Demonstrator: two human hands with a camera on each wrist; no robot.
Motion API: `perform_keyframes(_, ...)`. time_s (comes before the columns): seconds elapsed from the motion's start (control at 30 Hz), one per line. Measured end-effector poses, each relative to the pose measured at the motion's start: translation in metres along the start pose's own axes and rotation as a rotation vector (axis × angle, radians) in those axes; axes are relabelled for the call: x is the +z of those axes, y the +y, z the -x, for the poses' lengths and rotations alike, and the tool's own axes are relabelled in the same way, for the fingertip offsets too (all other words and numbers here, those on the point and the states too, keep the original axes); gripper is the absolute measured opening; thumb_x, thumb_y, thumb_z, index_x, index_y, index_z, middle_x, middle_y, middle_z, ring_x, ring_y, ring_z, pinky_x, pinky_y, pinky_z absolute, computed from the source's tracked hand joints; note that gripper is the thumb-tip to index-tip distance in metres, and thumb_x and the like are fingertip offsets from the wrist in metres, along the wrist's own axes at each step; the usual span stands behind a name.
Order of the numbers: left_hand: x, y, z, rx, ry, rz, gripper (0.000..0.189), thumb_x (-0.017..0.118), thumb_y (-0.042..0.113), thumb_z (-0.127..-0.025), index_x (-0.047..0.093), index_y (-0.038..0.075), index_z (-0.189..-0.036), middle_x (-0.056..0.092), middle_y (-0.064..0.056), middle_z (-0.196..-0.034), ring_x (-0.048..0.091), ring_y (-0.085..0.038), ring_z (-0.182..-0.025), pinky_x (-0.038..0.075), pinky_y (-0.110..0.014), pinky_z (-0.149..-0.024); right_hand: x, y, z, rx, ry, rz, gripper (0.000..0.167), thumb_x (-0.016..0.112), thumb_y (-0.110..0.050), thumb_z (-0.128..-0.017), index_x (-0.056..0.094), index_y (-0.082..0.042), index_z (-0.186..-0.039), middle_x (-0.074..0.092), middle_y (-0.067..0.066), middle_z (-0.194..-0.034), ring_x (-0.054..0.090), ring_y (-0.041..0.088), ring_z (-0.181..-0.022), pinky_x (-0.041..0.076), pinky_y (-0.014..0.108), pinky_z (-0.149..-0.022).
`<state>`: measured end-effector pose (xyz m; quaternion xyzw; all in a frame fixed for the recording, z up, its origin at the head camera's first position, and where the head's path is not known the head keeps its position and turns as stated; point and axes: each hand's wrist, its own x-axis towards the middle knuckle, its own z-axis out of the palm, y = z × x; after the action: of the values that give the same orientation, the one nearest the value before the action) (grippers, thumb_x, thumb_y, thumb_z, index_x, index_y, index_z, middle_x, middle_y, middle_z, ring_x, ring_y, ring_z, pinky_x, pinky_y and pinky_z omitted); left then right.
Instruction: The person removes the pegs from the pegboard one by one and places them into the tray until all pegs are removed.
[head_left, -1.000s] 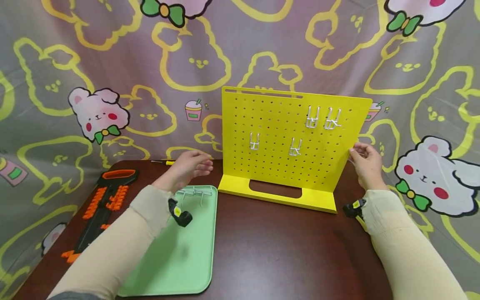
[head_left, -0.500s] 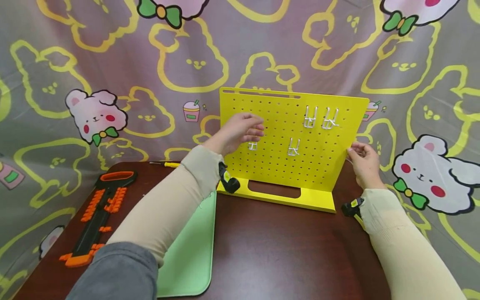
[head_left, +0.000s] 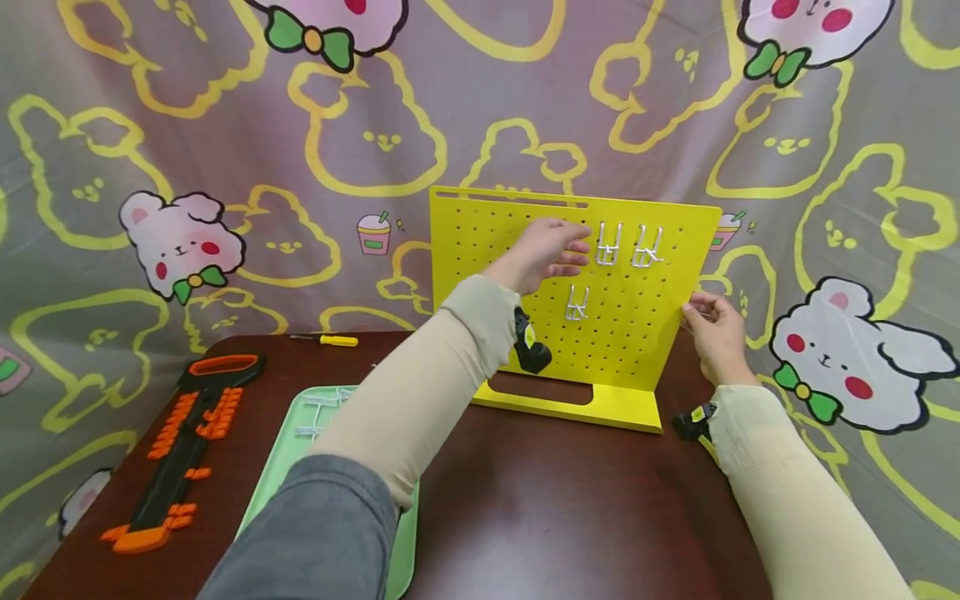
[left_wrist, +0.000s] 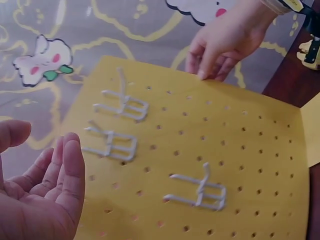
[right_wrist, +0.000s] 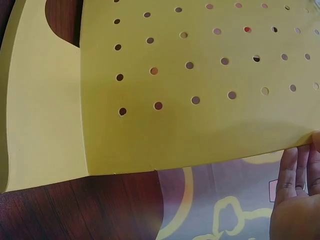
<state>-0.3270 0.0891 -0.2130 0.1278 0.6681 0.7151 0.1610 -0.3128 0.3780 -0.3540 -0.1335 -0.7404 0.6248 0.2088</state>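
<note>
A yellow pegboard (head_left: pixel 678 292) stands upright on its folded base. White wire hooks hang from it: two side by side at the upper right, a left one (head_left: pixel 608 257) and a right one (head_left: pixel 647 257), and a lower hook (head_left: pixel 577 311). Just left of the upper pair, my left hand (head_left: pixel 546 252) is in front of the board, thumb and fingers apart and nothing between them; the left wrist view shows the same hand (left_wrist: pixel 50 190). My right hand (head_left: pixel 717 337) pinches the board's right edge, thumb in front and fingers behind. My left forearm hides part of the board.
A green tray (head_left: pixel 405 542) with several loose wire hooks (head_left: pixel 309 432) lies partly under my left forearm. Farther left is a black and orange tool rack (head_left: pixel 180 454). A yellow-handled screwdriver (head_left: pixel 337 341) lies by the back edge. A patterned curtain (head_left: pixel 480 92) hangs behind.
My left hand has moved from above the tray, up and right across the pegboard to the upper hooks. It now hides the left hook seen earlier. The right hand keeps its grip on the edge.
</note>
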Motion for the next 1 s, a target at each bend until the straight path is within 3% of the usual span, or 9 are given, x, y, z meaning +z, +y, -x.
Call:
perform_keyframes(0.07, 0.008, -0.008, -0.006, -0.034, -0.002, 0.013, 0.034, 0.058, 0.019, -0.108, 0.055, -0.002, -0.135, 0.064, -0.013, -0.110, 0.067, -0.031, -0.107, 0.059, -0.030, -0.081, 0.000, 0.003, 0.002, 0.008, 0.003, 0.003, 0.013, 0.058, -0.012, -0.106, 0.058, -0.024, -0.110, 0.054, -0.005, -0.105, 0.056, 0.007, -0.096, 0.052, 0.010, -0.077)
perform_keyframes(0.2, 0.023, -0.024, -0.013, -0.083, -0.001, 0.098, 0.035, 0.057, 0.018, -0.109, 0.056, -0.002, -0.137, 0.067, -0.019, -0.120, 0.068, -0.023, -0.090, 0.058, -0.034, -0.090, 0.000, 0.004, 0.004, 0.012, 0.014, 0.002, 0.013, 0.058, -0.012, -0.106, 0.057, -0.024, -0.110, 0.054, -0.005, -0.105, 0.056, 0.006, -0.096, 0.051, 0.010, -0.077)
perform_keyframes(0.4, 0.038, -0.041, -0.018, -0.097, 0.046, 0.328, 0.040, 0.054, 0.019, -0.109, 0.053, -0.010, -0.137, 0.061, -0.030, -0.134, 0.064, -0.038, -0.118, 0.053, -0.041, -0.102, 0.004, 0.002, 0.006, -0.020, 0.015, 0.021, 0.012, 0.058, -0.012, -0.106, 0.060, -0.019, -0.116, 0.056, -0.007, -0.104, 0.057, 0.007, -0.096, 0.051, 0.010, -0.077)
perform_keyframes(0.5, 0.043, -0.043, -0.019, -0.101, 0.081, 0.413, 0.036, 0.055, 0.018, -0.109, 0.054, -0.008, -0.134, 0.060, -0.031, -0.134, 0.068, -0.035, -0.107, 0.054, -0.040, -0.101, 0.005, 0.001, 0.007, -0.027, 0.009, 0.047, 0.013, 0.058, -0.014, -0.106, 0.060, -0.018, -0.119, 0.055, -0.008, -0.104, 0.056, 0.007, -0.096, 0.050, 0.011, -0.078)
perform_keyframes(0.6, 0.048, -0.043, -0.022, -0.100, 0.104, 0.448, 0.030, 0.057, 0.017, -0.108, 0.059, -0.005, -0.128, 0.065, -0.027, -0.127, 0.068, -0.023, -0.085, 0.058, -0.035, -0.092, 0.005, 0.000, 0.007, -0.035, 0.005, 0.048, 0.012, 0.058, -0.014, -0.106, 0.059, -0.019, -0.117, 0.055, -0.008, -0.104, 0.057, 0.008, -0.097, 0.050, 0.010, -0.078)
perform_keyframes(0.67, 0.051, -0.041, -0.024, -0.089, 0.121, 0.461, 0.026, 0.057, 0.015, -0.108, 0.063, -0.004, -0.124, 0.070, -0.022, -0.114, 0.065, -0.019, -0.077, 0.059, -0.030, -0.083, 0.004, -0.001, 0.006, -0.042, 0.003, 0.031, 0.011, 0.058, -0.013, -0.106, 0.060, -0.019, -0.115, 0.055, -0.007, -0.103, 0.057, 0.010, -0.097, 0.050, 0.010, -0.078)
perform_keyframes(0.8, 0.056, -0.039, -0.028, -0.070, 0.157, 0.470, 0.023, 0.058, 0.007, -0.106, 0.065, -0.009, -0.121, 0.068, -0.014, -0.091, 0.063, -0.016, -0.072, 0.057, -0.023, -0.069, 0.002, -0.002, 0.005, -0.050, 0.004, 0.017, 0.010, 0.059, -0.012, -0.106, 0.060, -0.021, -0.112, 0.055, -0.007, -0.101, 0.057, 0.008, -0.094, 0.051, 0.011, -0.077)
perform_keyframes(1.0, 0.060, -0.040, -0.027, -0.057, 0.146, 0.468, 0.027, 0.057, 0.001, -0.104, 0.063, -0.015, -0.125, 0.064, -0.009, -0.078, 0.062, -0.015, -0.070, 0.052, -0.020, -0.063, 0.000, -0.001, 0.003, -0.038, 0.011, 0.029, 0.010, 0.060, -0.013, -0.106, 0.060, -0.019, -0.114, 0.055, -0.007, -0.101, 0.056, 0.007, -0.095, 0.051, 0.011, -0.079)
